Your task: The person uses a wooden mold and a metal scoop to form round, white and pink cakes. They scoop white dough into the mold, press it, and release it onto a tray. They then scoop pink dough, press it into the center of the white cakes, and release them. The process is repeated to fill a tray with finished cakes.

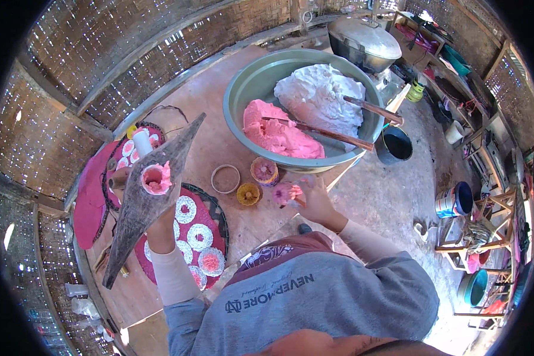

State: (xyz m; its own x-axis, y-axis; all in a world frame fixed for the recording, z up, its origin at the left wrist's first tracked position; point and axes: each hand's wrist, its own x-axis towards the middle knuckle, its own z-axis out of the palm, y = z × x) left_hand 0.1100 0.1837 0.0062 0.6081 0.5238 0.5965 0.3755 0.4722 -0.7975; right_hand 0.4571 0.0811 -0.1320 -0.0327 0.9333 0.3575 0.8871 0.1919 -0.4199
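Note:
My left hand (120,179) is closed round a long wooden board (137,216) with pointed ends, held tilted above the table. A round tube (156,179) set in the middle of the board contains pink dough, some stuck over its rim. My right hand (315,202) pinches a small pink-smeared, flower-shaped piece (286,193), whose exact kind I cannot make out. Beside it stand a yellow cup (248,194) and a pink-and-yellow cup (264,171). Below the board, a crimson round tray (190,193) bears several white rings (199,236), some with pink dough in them.
A large green basin (234,113) holds pink dough (279,133), white dough (317,95) and two wooden paddles (320,133). A loose ring (225,178) lies on the table. A second tray (92,196) sits at the left under a white cylinder (142,143). Buckets (394,144) stand rightward.

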